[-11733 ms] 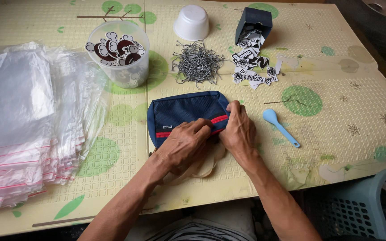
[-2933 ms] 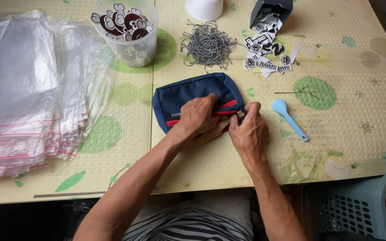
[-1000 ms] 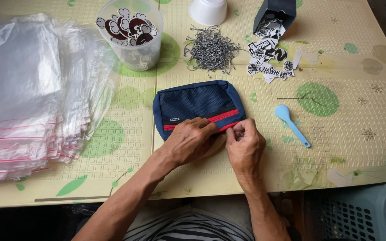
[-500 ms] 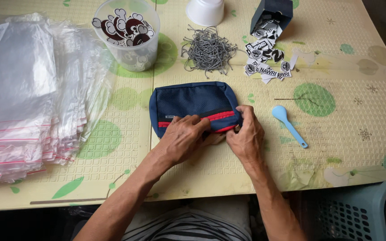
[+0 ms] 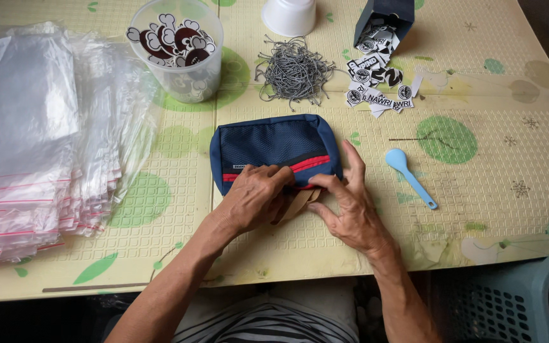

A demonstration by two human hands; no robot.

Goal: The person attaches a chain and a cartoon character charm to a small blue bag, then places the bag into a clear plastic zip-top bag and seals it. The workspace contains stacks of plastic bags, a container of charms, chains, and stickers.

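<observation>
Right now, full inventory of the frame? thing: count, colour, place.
navy fabric zip pouch with red stripe: one, table centre, under both hands
tan card tag: one, between the hands
clear plastic zip bags: a stack, red-lined, left
clear plastic tub of cartoon stickers: one, top left of centre
grey string loops: a pile, above pouch
white cup: one, upturned, top
dark box: one, tipped, top right
black-and-white labels: a spill, below box
light blue plastic spoon: one, right of pouch
teal plastic basket: one, bottom right
left hand: on pouch
right hand: on pouch
</observation>
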